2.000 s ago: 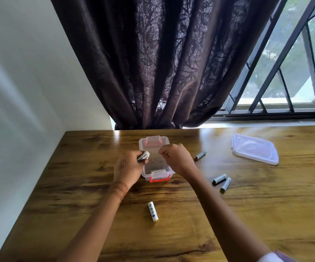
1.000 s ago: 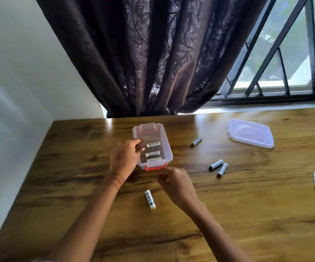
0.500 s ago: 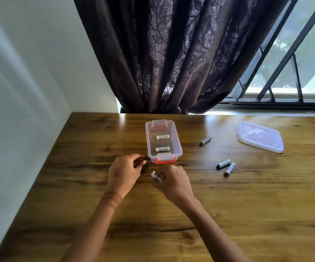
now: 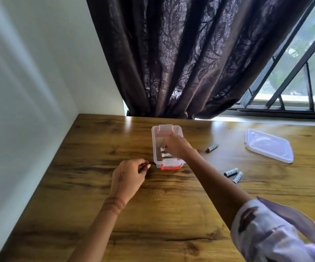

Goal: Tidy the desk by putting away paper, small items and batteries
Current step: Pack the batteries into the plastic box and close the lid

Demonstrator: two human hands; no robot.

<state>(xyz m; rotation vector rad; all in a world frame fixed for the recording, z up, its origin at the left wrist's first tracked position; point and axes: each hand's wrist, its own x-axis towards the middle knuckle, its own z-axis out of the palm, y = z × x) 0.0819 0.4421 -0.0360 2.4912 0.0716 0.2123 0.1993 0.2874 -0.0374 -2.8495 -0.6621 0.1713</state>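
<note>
A small clear plastic box [image 4: 155, 142] with orange latches stands open on the wooden desk [image 4: 153, 214]. Batteries [image 4: 168, 156] lie inside it. My right hand [image 4: 176, 146] reaches into the box, fingers pinched on a white battery [image 4: 162, 148] low over the others. My left hand [image 4: 129, 176] rests on the desk just left of the box, fingers curled with nothing in them. One loose battery [image 4: 213, 147] lies right of the box, and a pair of batteries [image 4: 234, 174] lies nearer me.
The box's clear lid [image 4: 268, 145] lies flat at the far right of the desk. A dark curtain [image 4: 181, 53] hangs behind the desk, with a barred window [image 4: 294, 82] to its right and a white wall [image 4: 20, 91] along the left edge.
My right hand picked the white battery up from the desk in front of the box and carried it into the box. My left hand left the box and settled on the desk.
</note>
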